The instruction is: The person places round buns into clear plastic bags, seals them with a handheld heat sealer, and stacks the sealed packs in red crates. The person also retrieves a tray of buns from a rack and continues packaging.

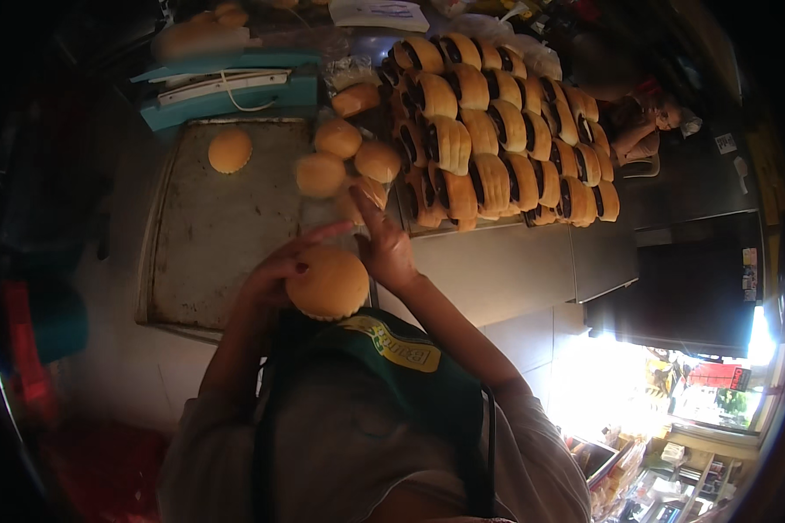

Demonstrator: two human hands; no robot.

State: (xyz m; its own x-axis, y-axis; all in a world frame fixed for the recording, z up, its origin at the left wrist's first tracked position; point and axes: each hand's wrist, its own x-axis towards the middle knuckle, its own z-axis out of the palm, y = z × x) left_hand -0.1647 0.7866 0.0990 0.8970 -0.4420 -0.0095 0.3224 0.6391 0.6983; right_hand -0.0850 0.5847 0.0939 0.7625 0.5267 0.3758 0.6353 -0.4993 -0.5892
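Observation:
A round golden cake with a fluted edge (327, 286) is held close to my dark apron by my left hand (275, 272). Its fingers reach across the cake's far side. My right hand (387, 248) is just to the right of the cake, fingers apart and one stretched toward a group of cakes. Those cakes, among them a rounded one (321, 175), lie beyond my hands, and some look wrapped in clear film. Whether my right fingers touch the nearest one I cannot tell. Another fluted cake (230, 151) sits alone on a worn metal tray (222, 235) at the left.
Rows of split buns with dark filling (488, 131) are stacked high at the right. A teal sealer-like device (227, 91) stands behind the tray. Crumpled clear plastic (351, 72) lies beside it. Another person (644, 131) is at the far right, beyond the buns.

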